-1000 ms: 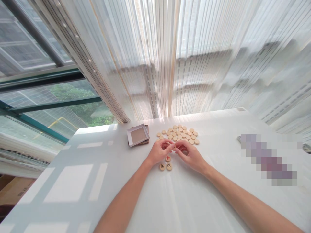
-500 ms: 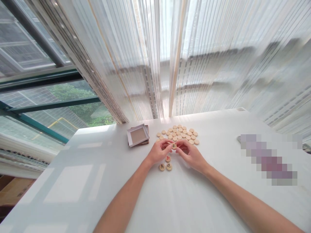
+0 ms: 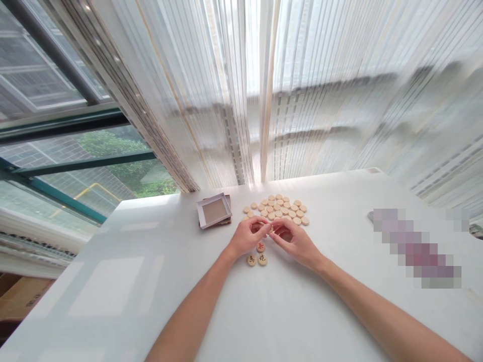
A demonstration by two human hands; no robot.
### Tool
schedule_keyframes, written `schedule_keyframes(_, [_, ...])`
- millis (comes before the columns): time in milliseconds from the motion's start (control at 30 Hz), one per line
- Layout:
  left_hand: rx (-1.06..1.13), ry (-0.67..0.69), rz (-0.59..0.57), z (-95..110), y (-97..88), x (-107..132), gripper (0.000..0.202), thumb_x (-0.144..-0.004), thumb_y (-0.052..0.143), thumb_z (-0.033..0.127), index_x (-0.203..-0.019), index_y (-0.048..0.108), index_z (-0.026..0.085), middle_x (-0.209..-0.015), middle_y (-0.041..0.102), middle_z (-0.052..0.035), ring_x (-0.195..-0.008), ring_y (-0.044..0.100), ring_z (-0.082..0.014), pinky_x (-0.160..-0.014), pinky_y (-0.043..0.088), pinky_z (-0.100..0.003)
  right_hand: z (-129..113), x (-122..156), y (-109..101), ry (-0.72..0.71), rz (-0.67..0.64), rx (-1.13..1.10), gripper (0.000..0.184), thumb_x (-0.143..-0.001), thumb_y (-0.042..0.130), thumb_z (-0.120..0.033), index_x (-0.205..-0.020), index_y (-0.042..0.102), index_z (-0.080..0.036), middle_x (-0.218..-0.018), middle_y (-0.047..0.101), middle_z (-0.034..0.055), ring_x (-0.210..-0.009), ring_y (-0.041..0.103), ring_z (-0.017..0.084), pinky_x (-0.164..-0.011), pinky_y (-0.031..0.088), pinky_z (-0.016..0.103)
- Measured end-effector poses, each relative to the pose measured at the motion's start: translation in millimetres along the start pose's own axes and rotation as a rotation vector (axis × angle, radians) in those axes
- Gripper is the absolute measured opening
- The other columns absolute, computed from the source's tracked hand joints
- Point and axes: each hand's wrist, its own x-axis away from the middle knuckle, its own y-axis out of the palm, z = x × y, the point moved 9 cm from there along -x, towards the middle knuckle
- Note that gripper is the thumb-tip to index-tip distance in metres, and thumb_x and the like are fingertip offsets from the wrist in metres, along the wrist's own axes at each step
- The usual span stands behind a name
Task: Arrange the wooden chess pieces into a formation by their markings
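Observation:
Between my left hand and my right hand is a round wooden Chinese chess piece, pinched by the fingertips of both and mostly covered by them. Just below my hands a piece with a red character lies on the table. Two pieces with black characters, one on the left and one on the right, sit side by side beneath it. Beyond my fingers spreads a loose group of blank-looking chess pieces, several of them touching.
An open shallow cardboard box rests on a darker box part at the back left of the white table. A pixelated object lies to the right. Striped curtains hang behind the table's far edge.
My fingers have closed further over the held chess piece, and its black character no longer shows. The pieces on the table have stayed in place.

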Motion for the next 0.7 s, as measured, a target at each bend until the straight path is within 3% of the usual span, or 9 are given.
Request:
schedule_keyframes(267, [0.01,0.004,0.009,-1.4,-1.0,-1.1,0.03,-0.091,0.062,0.042,-0.102,0.07,0.015,-0.084,0.071,-0.0046,-0.071,0.066,-0.0144,-0.069,0.055,-0.025,1.2,0.2,-3.4,-0.003,0.031,0.033,0.023,-0.092,0.064,-0.035,-0.112,0.064,-0.024,-0.104,0.068,0.0069,-0.083,0.068,0.019,-0.074,0.061,0.035])
schedule_keyframes(533, [0.033,-0.001,-0.014,-6.8,-1.4,-0.9,0.029,-0.091,0.062,0.039,-0.104,0.068,0.014,-0.081,0.071,-0.0054,-0.072,0.068,-0.0161,-0.069,0.055,-0.026,-17.2,5.0,-0.6,-0.231,0.064,0.181,0.01,-0.092,0.062,-0.024,-0.101,0.067,-0.025,-0.112,0.064,0.0071,-0.089,0.067,0.019,-0.074,0.06,0.036])
schedule_keyframes(700, [0.028,-0.015,-0.031,-8.2,-0.8,0.0,0.029,-0.091,0.062,0.039,-0.103,0.068,0.014,-0.077,0.072,-0.0056,-0.072,0.07,-0.0174,-0.069,0.055,-0.027,-18.5,6.9,-0.1,-0.259,0.082,0.236,0.015,-0.093,0.061,-0.023,-0.107,0.065,-0.026,-0.11,0.066,0.0064,-0.085,0.066,0.019,-0.075,0.06,0.037])
